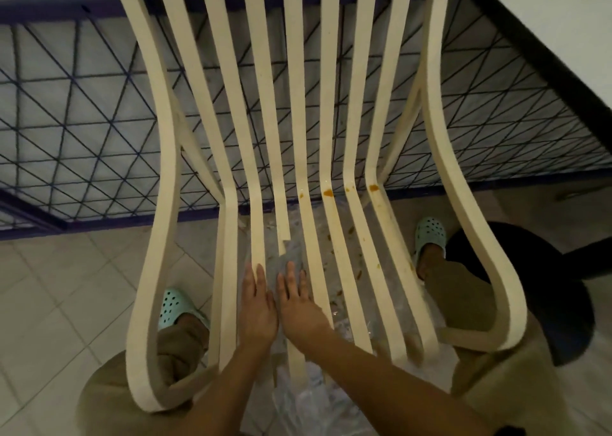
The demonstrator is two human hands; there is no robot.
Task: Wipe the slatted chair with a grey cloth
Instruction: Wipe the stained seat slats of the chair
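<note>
A cream slatted chair (334, 110) fills the view, its seat slats running toward me. Orange-brown stains (328, 192) mark the bend of the right-hand slats, and smaller smears run down them. A grey cloth (288, 256) lies on a middle seat slat. My right hand (299, 306) presses flat on the cloth with straight fingers. My left hand (258, 306) rests flat beside it on the neighbouring slat, fingers straight, touching the cloth's left edge.
Clear plastic sheeting (318, 399) lies on the tiled floor under the seat. A dark metal lattice railing (82, 130) stands behind the chair. A white table (563, 28) with a dark round base (543, 289) is at the right. My feet wear mint clogs (172, 306).
</note>
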